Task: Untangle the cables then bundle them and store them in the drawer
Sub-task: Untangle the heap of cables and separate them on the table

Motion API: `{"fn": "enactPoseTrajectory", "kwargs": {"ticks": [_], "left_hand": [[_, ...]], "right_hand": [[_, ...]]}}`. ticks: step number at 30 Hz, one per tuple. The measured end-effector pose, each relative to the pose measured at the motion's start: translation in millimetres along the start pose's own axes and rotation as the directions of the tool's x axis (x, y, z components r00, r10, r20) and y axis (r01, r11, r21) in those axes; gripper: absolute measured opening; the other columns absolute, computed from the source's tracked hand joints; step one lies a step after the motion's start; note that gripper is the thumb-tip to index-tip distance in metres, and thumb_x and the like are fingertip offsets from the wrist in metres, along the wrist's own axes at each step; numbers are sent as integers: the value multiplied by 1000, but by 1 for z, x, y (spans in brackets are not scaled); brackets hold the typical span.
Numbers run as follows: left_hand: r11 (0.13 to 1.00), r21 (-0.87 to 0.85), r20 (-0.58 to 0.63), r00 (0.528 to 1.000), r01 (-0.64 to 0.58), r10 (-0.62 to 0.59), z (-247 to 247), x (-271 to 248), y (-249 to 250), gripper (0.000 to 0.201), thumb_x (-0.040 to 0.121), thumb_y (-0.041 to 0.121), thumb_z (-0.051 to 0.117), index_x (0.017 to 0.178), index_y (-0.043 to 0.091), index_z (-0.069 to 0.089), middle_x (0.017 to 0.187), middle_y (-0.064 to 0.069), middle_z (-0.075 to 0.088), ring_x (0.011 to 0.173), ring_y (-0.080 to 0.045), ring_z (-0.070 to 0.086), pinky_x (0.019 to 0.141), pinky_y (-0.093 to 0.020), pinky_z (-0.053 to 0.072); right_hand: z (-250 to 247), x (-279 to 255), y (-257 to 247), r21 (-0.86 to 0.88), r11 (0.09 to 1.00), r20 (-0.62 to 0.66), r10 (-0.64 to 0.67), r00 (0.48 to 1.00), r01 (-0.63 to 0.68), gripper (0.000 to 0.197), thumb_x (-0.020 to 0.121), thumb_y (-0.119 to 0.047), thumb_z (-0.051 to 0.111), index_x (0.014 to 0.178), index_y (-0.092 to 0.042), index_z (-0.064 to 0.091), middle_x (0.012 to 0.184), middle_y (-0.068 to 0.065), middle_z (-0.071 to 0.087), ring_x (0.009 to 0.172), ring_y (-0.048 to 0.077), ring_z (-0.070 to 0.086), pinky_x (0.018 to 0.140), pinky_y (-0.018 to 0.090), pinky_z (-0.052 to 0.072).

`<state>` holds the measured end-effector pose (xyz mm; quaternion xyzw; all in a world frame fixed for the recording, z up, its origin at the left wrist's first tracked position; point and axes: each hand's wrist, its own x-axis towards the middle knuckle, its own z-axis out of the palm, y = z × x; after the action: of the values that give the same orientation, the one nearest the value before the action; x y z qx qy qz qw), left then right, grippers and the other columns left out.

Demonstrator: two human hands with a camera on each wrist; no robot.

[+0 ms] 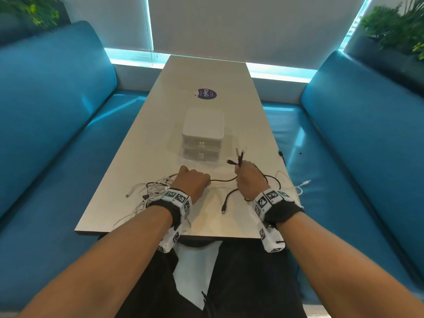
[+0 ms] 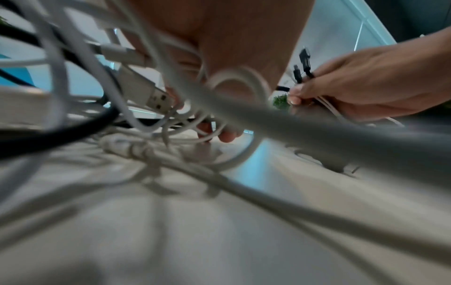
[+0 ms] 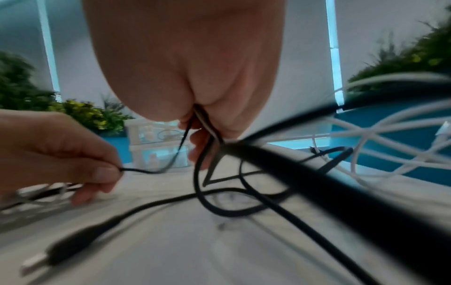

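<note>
A tangle of white cables (image 1: 151,188) lies on the table (image 1: 206,72) under my left wrist, with a USB plug (image 2: 156,99) among them. My left hand (image 1: 192,182) pinches a thin black cable (image 1: 223,180) that runs across to my right hand (image 1: 249,180). That hand grips a bunch of black cable ends (image 1: 238,158), their plugs sticking up above the fist. More black cable (image 3: 219,192) loops on the table below it. A small white drawer unit (image 1: 203,136) with two drawers, both closed, stands just beyond my hands.
A purple round sticker (image 1: 206,94) sits farther up the table. Blue padded benches (image 1: 57,125) flank the table on both sides. A white cable end (image 1: 304,183) hangs off the right edge. Plants (image 1: 397,26) stand in the back corners.
</note>
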<state>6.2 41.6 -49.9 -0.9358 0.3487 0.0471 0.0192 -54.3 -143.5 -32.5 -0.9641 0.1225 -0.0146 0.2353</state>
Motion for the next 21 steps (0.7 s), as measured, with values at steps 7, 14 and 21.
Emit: {"fn": "enactPoseTrajectory", "kwargs": {"ticks": [7,14,21], "left_hand": [[984,150,43,995,-96,90,-2,-1,23,26,91,4,45,72,20,42,88,0,69,91,-25,64,98,-42,32],[961,224,-20,985,-164,172,1,0,9,27,96,6,45,113,21,61,110,1,67,104,-24,60,102,-44,31],[992,92,-13,996,-85,87,-5,8,-17,26,102,6,39,116,20,56,112,-1,62,108,-25,55,103,-42,31]], "right_hand": [[5,-12,-48,212,961,134,-210,969,179,20,105,-20,32,109,-12,49,91,1,60,83,24,58,75,33,43],[8,-14,-37,-192,935,169,-268,949,298,18,102,-20,37,113,-9,45,93,15,65,81,35,63,66,41,48],[-14,-16,30,-379,924,47,85,995,-61,24,102,-23,35,116,-11,50,107,15,63,97,36,63,79,43,52]]}}
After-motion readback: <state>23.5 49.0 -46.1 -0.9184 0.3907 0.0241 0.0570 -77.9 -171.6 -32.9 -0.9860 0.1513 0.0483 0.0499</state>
